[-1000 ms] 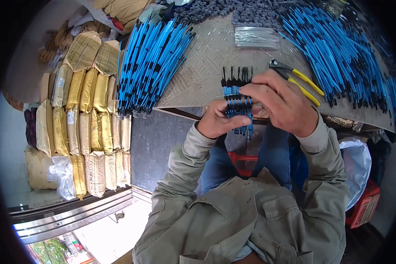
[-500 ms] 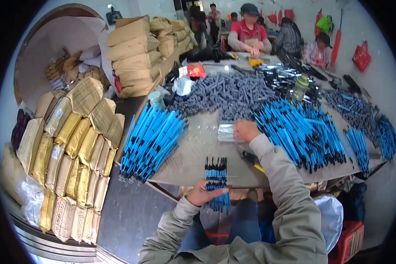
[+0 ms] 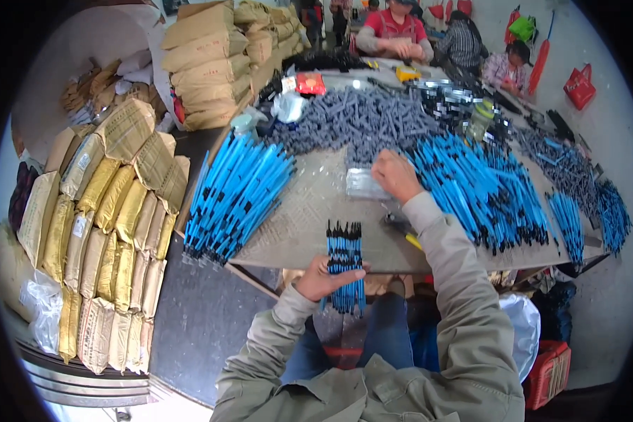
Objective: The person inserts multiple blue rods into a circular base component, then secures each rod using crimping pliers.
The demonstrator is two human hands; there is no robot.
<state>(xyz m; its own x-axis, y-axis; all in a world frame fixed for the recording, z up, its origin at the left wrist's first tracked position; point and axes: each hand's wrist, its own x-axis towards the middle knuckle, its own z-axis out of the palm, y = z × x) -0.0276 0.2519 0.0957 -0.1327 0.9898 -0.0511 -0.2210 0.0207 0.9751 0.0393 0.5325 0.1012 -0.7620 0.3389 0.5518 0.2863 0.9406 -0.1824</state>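
Observation:
My left hand (image 3: pixel 323 279) is wrapped around a flat bundle of thin blue-and-black sticks (image 3: pixel 345 246) and holds it upright at the table's near edge. Its thumb lies across the front of the bundle. Farther out, my right hand (image 3: pixel 398 177) has its fingers curled together at the edge of a stack of clear plastic bags (image 3: pixel 361 184). Anything between those fingertips is hidden. Just beyond lies a big heap of small grey plastic pieces (image 3: pixel 372 116). A tool with a yellow handle (image 3: pixel 413 241) rests beneath my right forearm.
Piles of blue-and-black sticks lie left (image 3: pixel 239 193) and right (image 3: pixel 478 193) on the table (image 3: pixel 302 204). A green-tinted bottle (image 3: pixel 479 119) stands behind the right pile. Stacked sacks (image 3: pixel 112 232) fill the left side. Across the table a person in red (image 3: pixel 393 32) works.
The view has tilted down slightly, shifting everything upward. My right hand remains by the bags, with its fingers turned a little. The left hand keeps its hold on the bundle.

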